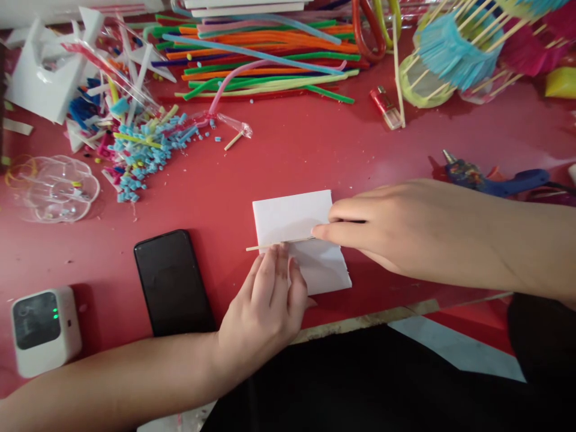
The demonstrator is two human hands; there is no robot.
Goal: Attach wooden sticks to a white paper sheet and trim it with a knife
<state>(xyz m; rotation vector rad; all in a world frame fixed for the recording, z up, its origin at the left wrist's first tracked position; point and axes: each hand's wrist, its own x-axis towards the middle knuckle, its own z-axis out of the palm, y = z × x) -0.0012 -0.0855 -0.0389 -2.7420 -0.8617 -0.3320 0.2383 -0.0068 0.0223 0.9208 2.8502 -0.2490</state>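
Observation:
A sheet of white paper (292, 213) lies on the red table, with a line or crease across its middle. Along that line runs a thin wooden stick (252, 248), its left end poking out past the paper's edge. The bunched fingertips of my left hand (272, 294) press the stick against the paper from the near side. From the right, my right hand (391, 228) reaches over the paper's edge, with a fingertip down at the stick's other end. That end is partly hidden under the fingers.
Left of the paper lie a black phone (173, 282) and a white device with a screen (45, 330). Pipe cleaners (270, 57), cut blue bits (144, 156) and a clear bead box (63, 189) sit farther back. A blue glue gun (495, 180) rests beyond my right forearm.

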